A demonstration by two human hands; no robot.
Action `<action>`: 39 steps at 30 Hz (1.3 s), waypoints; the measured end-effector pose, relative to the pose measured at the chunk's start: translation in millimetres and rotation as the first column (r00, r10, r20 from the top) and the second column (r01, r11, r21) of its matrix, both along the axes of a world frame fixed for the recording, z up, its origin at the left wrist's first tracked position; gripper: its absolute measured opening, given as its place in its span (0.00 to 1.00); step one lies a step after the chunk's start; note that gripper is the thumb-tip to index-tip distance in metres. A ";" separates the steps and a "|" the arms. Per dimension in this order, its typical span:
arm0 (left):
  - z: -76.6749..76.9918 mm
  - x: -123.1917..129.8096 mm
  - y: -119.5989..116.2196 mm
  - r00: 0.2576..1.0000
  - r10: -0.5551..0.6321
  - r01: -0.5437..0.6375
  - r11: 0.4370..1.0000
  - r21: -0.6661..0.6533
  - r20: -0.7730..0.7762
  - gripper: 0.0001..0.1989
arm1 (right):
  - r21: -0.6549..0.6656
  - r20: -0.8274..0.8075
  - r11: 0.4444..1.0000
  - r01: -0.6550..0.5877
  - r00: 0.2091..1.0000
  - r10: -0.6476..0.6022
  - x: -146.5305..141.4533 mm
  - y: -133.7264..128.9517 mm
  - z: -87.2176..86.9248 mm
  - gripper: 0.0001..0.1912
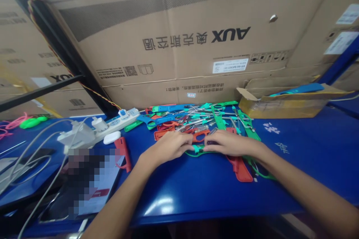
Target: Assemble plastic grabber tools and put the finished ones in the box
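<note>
My left hand (172,146) and my right hand (228,143) meet over the front of a heap of parts on the blue table. Between their fingertips is a small green piece (198,149), pinched from both sides, with a green strip below it. The fingers of both hands are bent and closed. Behind them lie tangled red, blue and green plastic parts (169,108) with thin metal rods and white wires. A red part (242,170) rests on the table just below my right hand.
An open cardboard box (283,106) with blue parts inside stands at the back right. A power strip (119,121) with chargers, a white case (112,137), another red part (122,153) and a partly pixelated device are at the left. Large cardboard (174,56) stands behind.
</note>
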State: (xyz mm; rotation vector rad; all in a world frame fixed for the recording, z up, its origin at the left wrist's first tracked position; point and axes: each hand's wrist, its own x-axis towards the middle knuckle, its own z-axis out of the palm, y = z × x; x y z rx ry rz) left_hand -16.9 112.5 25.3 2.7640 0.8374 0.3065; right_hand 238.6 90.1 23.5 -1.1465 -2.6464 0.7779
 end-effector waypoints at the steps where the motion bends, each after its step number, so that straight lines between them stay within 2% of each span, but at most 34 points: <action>1: -0.1 -0.1 0.4 1.000 -0.002 0.002 1.000 -0.008 0.000 0.10 | -0.003 -0.002 1.000 -0.001 1.000 0.001 0.0 -0.1 0.1 0.19; 6: -1.8 -0.1 2.3 1.000 -0.013 0.013 0.997 -0.074 0.007 0.11 | -0.012 -0.004 1.000 -0.002 1.000 0.002 -0.9 -1.3 1.0 0.19; 17: 0.7 -0.5 3.6 1.000 0.004 -0.001 0.992 -0.130 0.029 0.11 | -0.030 0.012 0.999 -0.012 1.000 0.012 0.0 -1.8 4.3 0.18; 26: -0.2 0.1 1.5 1.000 -0.004 0.005 0.996 -0.086 0.016 0.10 | 0.076 0.122 0.996 0.042 0.991 -0.051 -5.2 -11.7 7.3 0.17; 39: -3.7 -1.3 5.9 1.000 0.012 -0.010 0.996 -0.086 0.021 0.12 | 0.067 0.013 0.997 0.027 1.000 -0.028 -10.6 -7.3 -2.8 0.09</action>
